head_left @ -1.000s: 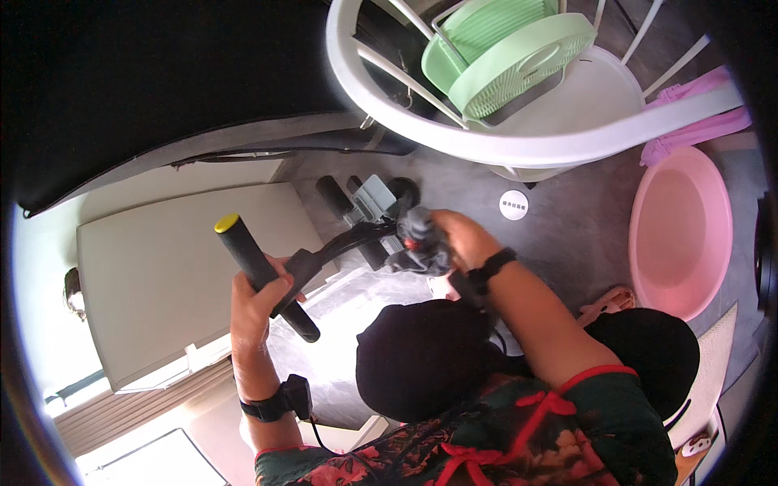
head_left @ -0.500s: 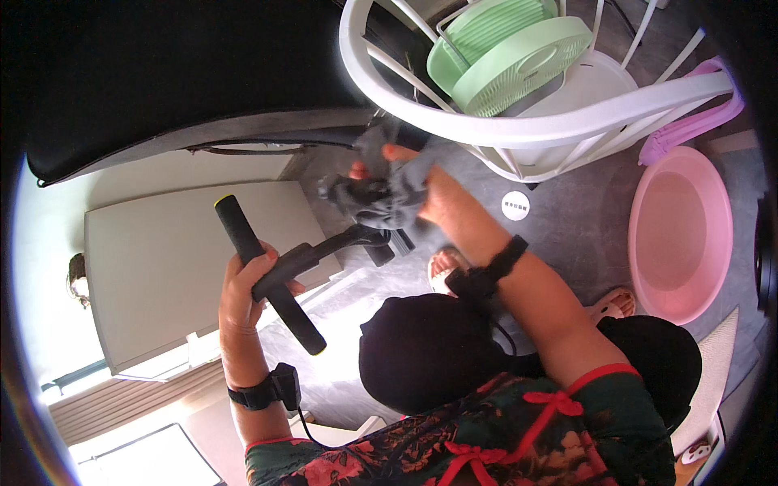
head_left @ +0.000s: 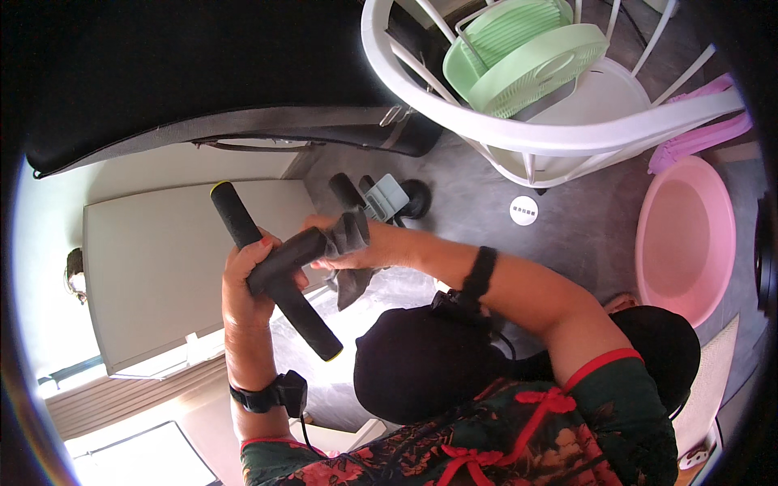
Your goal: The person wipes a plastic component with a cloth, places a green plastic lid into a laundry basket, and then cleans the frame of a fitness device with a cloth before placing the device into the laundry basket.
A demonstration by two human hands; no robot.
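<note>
A black T-shaped handle (head_left: 304, 320) with yellow-edged ends slants across the space ahead of me. My left hand (head_left: 248, 275) is closed round its crossbar, near where the stem joins. My right hand (head_left: 366, 249) is closed on a grey cloth (head_left: 352, 233), which bunches round the stem, with a loose end hanging below. Beyond the right hand, the lower part of the equipment shows a black padded roller (head_left: 347, 191), a grey-blue panel (head_left: 387, 197) and a round black end (head_left: 416, 199). Hand and forearm hide the middle of the stem.
A white chair-like frame (head_left: 559, 139) with curved rails holds a green fan (head_left: 539, 69) at the upper right. Below it stand a pink basin (head_left: 685, 243) and a purple plastic item (head_left: 701, 138). A large black padded object (head_left: 203, 73) fills the upper left, above a pale panel (head_left: 162, 267).
My right hand has moved with the cloth down and left along the stem, closer to my left hand. The lower part of the equipment is now uncovered. The left hand keeps its hold.
</note>
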